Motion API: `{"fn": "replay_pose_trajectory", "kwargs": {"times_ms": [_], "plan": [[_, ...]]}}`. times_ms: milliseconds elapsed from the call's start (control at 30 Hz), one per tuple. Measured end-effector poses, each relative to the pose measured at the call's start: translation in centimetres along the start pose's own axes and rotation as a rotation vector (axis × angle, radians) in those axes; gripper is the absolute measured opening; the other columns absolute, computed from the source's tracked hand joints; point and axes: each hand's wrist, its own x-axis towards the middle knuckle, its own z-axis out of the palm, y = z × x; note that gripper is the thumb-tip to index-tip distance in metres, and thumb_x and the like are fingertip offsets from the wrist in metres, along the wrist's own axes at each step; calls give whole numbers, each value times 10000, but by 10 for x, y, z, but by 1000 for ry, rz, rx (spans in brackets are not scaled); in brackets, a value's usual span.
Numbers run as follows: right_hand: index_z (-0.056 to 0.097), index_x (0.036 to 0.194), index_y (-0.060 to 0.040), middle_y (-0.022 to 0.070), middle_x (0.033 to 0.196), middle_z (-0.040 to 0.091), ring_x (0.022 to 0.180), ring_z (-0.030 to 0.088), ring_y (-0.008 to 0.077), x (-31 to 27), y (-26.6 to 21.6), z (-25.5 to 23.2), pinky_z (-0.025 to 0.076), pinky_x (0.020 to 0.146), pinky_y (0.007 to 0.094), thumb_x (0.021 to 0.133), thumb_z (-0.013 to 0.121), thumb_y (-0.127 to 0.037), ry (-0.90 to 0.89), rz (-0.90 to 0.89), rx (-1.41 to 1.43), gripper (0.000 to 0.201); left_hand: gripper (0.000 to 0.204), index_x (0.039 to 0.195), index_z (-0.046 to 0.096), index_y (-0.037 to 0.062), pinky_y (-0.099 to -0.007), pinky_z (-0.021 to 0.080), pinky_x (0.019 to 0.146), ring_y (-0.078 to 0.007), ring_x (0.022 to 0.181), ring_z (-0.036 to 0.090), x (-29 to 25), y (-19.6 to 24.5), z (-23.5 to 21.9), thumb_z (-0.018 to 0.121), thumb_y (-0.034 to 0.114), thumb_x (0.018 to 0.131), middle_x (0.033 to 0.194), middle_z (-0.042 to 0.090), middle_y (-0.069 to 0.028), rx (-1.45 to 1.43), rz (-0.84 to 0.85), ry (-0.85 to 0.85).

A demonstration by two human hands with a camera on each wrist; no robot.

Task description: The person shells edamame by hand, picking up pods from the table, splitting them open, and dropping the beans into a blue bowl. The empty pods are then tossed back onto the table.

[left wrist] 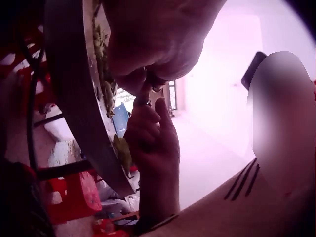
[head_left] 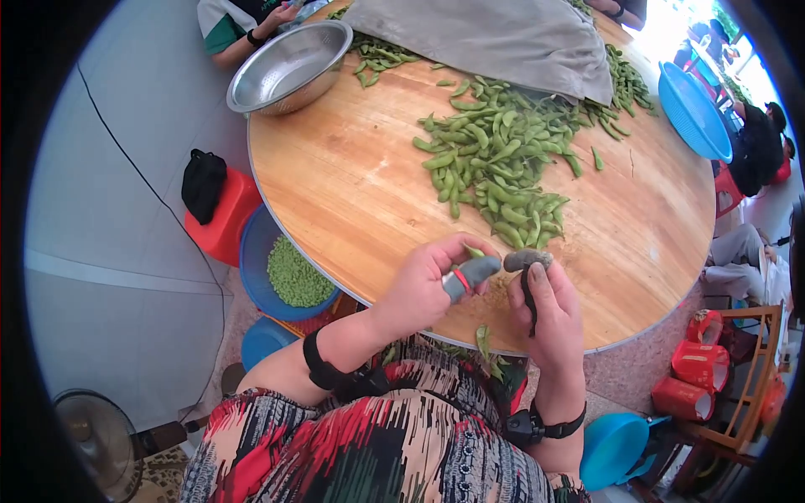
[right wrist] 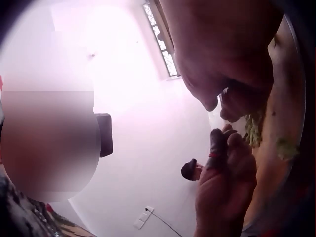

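In the head view my left hand [head_left: 415, 285] pinches a green pod [head_left: 474, 251] by the grey-covered thumb, which has a red band. Close on its right, my right hand [head_left: 553, 314] has curled fingers, a grey cover [head_left: 528, 259] on one finger and a dark strip [head_left: 529, 302] hanging from it; whether it holds anything is hidden. A heap of green pods [head_left: 503, 159] lies just beyond both hands. The left wrist view shows the right hand [left wrist: 153, 143] below the dark left hand; in the right wrist view the left hand [right wrist: 227, 187] is lower, fingertips near the right.
A steel bowl [head_left: 289, 71] stands at the round table's [head_left: 360, 168] left edge, a grey cloth [head_left: 495, 42] at the back and a blue basket [head_left: 694, 113] at the right. Shelled beans [head_left: 298, 277] fill part of a blue basin below. Other people sit around the far side.
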Motion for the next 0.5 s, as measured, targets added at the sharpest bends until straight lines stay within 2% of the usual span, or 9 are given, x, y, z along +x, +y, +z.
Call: {"fn": "replay_pose_trajectory", "kwargs": {"times_ms": [33, 100, 167, 300, 367, 433, 500], "plan": [[529, 912, -41, -36, 657, 476, 508, 355, 32, 0, 0, 1, 277, 448, 184, 939, 437, -176, -7, -21, -62, 165, 148, 979, 602, 36, -217, 434, 659, -76, 754, 538, 3, -1, 0, 585, 126, 863, 846, 598, -2, -114, -38, 33], [516, 914, -44, -27, 671, 485, 513, 360, 32, -2, -1, -1, 283, 449, 184, 946, 418, -175, -15, -33, -119, 167, 164, 984, 607, 30, -213, 433, 689, -76, 775, 548, 9, -5, 2, 595, 131, 855, 872, 608, -9, -143, -16, 15], [510, 891, -45, -16, 679, 490, 523, 366, 33, -3, -2, -4, 283, 445, 188, 947, 409, -168, -152, 85, 41, 169, 182, 989, 612, 23, -208, 431, 718, -76, 797, 557, 14, -11, 3, 605, 136, 847, 898, 619, -16, -176, 8, 2], [509, 897, -42, -14, 675, 488, 513, 359, 31, 0, -2, -14, 271, 437, 183, 943, 418, -162, -204, 156, 162, 157, 195, 995, 628, 11, -224, 438, 775, -86, 836, 566, 17, -10, 7, 616, 110, 828, 936, 624, -36, -194, -68, 31], [517, 1036, -24, 0, 653, 483, 497, 354, 32, 2, -3, -17, 272, 430, 174, 939, 401, -161, -228, 175, 105, 204, 198, 997, 632, 11, -234, 442, 786, -91, 844, 568, 18, -8, 10, 619, 101, 821, 936, 622, -37, -164, -79, 42], [516, 1044, -25, 0, 654, 482, 485, 341, 28, 2, -5, -19, 261, 419, 169, 938, 405, -158, -215, 192, 77, 203, 183, 975, 633, 6, -237, 446, 781, -95, 850, 565, 20, -11, 14, 621, 93, 815, 942, 616, -46, -119, -2, 17], [515, 1052, -25, 1, 655, 480, 472, 329, 25, 1, -6, -18, 251, 408, 164, 936, 409, -155, -203, 203, 52, 203, 169, 958, 634, 5, -241, 445, 782, -101, 854, 565, 19, -15, 17, 617, 100, 820, 938, 613, -48, -168, 1, 14]]}}
